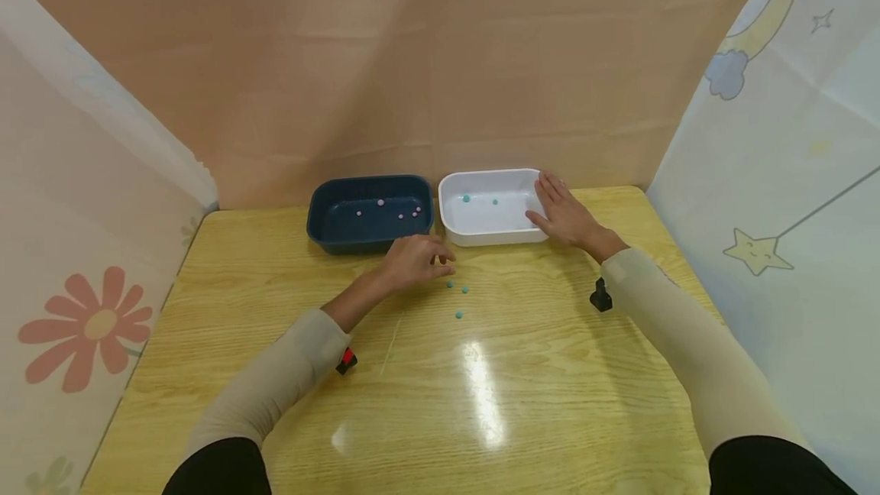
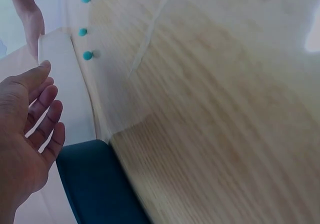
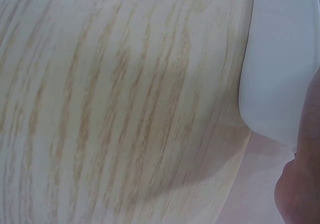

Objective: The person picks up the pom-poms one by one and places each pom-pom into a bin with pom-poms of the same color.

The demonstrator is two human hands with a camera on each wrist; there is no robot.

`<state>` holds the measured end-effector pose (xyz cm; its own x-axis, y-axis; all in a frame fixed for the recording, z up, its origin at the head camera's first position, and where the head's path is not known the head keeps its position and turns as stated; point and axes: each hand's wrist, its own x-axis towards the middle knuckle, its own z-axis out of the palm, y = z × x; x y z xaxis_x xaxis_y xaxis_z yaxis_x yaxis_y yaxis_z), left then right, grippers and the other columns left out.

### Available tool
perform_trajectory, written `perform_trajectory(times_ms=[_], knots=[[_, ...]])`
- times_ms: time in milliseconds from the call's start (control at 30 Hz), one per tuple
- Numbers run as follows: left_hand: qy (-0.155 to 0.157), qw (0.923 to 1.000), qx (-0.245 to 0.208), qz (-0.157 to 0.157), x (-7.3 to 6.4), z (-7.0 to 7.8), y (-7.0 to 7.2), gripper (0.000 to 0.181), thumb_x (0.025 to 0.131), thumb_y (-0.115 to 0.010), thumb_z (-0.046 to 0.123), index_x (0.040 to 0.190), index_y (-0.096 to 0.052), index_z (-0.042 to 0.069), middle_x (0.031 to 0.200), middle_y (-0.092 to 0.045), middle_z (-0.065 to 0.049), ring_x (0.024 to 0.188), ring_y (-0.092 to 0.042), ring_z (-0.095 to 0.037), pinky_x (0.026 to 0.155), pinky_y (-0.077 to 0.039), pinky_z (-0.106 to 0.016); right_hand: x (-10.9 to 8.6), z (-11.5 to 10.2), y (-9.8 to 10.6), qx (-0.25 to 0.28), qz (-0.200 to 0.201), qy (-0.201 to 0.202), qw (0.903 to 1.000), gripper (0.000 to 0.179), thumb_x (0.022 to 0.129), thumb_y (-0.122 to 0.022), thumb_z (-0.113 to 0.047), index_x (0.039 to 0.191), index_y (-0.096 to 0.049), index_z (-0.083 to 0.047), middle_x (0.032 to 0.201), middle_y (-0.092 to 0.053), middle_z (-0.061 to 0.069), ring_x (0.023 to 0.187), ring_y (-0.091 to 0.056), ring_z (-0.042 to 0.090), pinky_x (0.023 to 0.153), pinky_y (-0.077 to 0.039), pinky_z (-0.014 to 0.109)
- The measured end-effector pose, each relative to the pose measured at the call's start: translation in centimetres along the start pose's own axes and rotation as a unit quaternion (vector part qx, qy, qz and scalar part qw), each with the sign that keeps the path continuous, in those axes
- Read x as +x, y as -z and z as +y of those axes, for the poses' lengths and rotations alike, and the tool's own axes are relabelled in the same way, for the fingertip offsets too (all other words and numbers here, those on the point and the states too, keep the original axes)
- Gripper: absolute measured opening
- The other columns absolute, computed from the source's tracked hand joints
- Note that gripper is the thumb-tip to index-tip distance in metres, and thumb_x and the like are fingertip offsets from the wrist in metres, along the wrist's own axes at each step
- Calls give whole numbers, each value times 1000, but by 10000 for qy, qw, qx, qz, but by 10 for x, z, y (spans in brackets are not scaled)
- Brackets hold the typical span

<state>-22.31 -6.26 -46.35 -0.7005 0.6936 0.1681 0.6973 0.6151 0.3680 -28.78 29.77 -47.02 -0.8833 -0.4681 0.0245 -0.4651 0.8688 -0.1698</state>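
Observation:
My left hand [image 1: 416, 260] hovers by the front right corner of the dark blue container [image 1: 351, 245], its fingers loosely bent with nothing between them. Three small teal balls lie on the table near its fingertips: one ball [image 1: 450, 284] closest, another ball [image 1: 464, 290] beside it, and a third ball [image 1: 459, 315] nearer me. My right hand [image 1: 565, 214] rests on the right end of the white container [image 1: 491, 238], fingers extended along its rim. Inside that container are two teal balls [image 1: 466, 198]. Several small pink balls [image 1: 381, 203] lie in the dark blue container.
Both containers stand side by side at the back of the wooden table [image 1: 536, 373], against a brown backdrop [image 1: 440, 59]. Patterned panels flank the table: a flower panel [image 1: 89, 327] on the left, a star panel [image 1: 777, 197] on the right.

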Motion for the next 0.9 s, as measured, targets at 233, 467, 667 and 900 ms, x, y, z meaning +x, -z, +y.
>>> perform_trajectory(times_ms=[233, 467, 667, 900], knots=[[-132, 9999, 46, -84, -7, 3, -6, 22, 87, -74, 33, 105, -78, 21, 91, -68, 9, 73, -57, -3, 56, -44, -19, 1, 1, 0, 25, 64, 29, 10000, 80, 104, -31, -49, 153, -3, 9, 161, 4, 24, 149, 2, 39, 121, 1, 46], [-109, 9998, -100, -101, -13, 0, -15, 21, 88, -74, 30, 105, -78, 20, 92, -68, 9, 71, -56, -2, 58, -46, -19, 1, 1, 0, 44, 46, 1, 10000, 80, 104, -32, -48, 153, -3, 8, 162, 4, 23, 150, 3, 37, 121, 0, 47], [-50, 9994, -166, -286, -16, -4, -20, 19, 88, -74, 27, 105, -78, 21, 98, -70, 10, 81, -59, -2, 65, -48, -19, 1, 1, 0, -40, 85, 21, 10000, 80, 104, -32, -48, 153, -5, 9, 162, 2, 24, 150, 1, 38, 121, -1, 47], [-84, 9991, -82, -410, -15, -8, -27, 18, 88, -75, 29, 105, -78, 23, 100, -70, 12, 88, -61, -2, 70, -50, -19, 0, 1, -1, -45, 90, 54, 9999, 80, 104, -33, -48, 152, -5, 9, 162, 3, 24, 150, 2, 38, 121, 0, 46]])
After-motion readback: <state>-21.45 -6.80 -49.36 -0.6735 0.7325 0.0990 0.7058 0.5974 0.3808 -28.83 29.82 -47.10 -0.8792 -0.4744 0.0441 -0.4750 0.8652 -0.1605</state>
